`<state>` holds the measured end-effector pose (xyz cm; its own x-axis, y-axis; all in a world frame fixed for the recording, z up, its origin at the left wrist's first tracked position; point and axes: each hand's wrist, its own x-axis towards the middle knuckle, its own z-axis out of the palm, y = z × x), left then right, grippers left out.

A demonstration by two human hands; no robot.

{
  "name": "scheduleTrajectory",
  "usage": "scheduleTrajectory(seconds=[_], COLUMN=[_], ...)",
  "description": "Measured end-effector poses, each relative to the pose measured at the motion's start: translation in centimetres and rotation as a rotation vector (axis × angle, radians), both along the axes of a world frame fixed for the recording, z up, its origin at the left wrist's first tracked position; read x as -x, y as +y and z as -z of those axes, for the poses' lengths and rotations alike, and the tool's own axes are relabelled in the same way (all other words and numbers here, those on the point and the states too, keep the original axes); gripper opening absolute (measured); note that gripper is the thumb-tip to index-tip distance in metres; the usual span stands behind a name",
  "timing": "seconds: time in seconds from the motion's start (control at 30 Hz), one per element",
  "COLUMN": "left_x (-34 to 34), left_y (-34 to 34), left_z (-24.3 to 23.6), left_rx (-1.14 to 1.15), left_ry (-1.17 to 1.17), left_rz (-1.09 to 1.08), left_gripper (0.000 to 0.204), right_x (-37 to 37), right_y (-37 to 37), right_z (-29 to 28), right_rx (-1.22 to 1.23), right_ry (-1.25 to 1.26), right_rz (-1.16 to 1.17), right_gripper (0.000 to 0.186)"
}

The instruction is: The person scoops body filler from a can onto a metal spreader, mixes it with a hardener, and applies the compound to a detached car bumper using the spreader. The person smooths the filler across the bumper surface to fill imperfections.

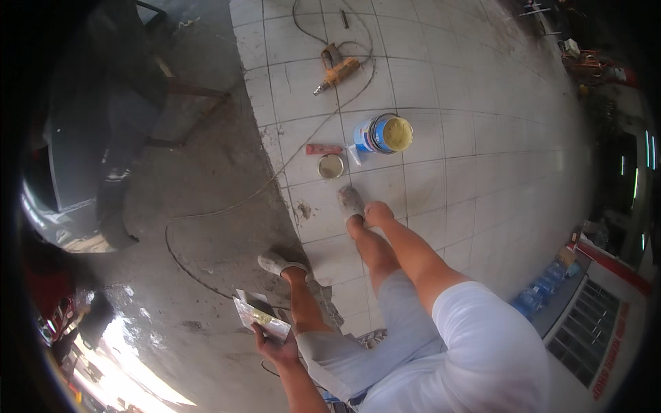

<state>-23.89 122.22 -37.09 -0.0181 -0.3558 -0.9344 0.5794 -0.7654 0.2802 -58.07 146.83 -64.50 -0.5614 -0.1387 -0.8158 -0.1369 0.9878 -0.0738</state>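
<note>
Left hand: gripping flat metal putty blades smeared yellow | right hand: reaching down toward open blue paint tin, grip cannot be told | round lid, red tube: just left of tin; orange drill: beyond tin

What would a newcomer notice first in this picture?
Probably the open paint can with yellow contents, lying on its side on the tiled floor, its round lid nearby. Farther off lies an orange power drill. Near the lower edge, the left hand holds flat metal scrapers.

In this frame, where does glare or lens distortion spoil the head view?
Head view: glare blows out the wet concrete floor at lower left; fisheye bends the tile lines and blackens the rim; the paint can and left hand stay readable.
</note>
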Motion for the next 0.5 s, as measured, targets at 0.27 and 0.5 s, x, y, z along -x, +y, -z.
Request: scheduleTrajectory(seconds=[0.27,0.5], left_x=[2.1,-0.6], left_y=[6.4,8.4], left_z=[17.2,20.8], left_rx=[-0.001,-0.101], left_ry=[0.249,0.077], left_rz=[0.321,0.364], left_gripper=[0.047,0.047], right_x=[11.1,9.7], right_y=[-3.3,-8.4], right_z=[25.2,33.0], right_rx=[0.273,0.302], right_ry=[0.281,0.615], right_rz=[0.304,0.205], right_gripper=[0.023,0.027])
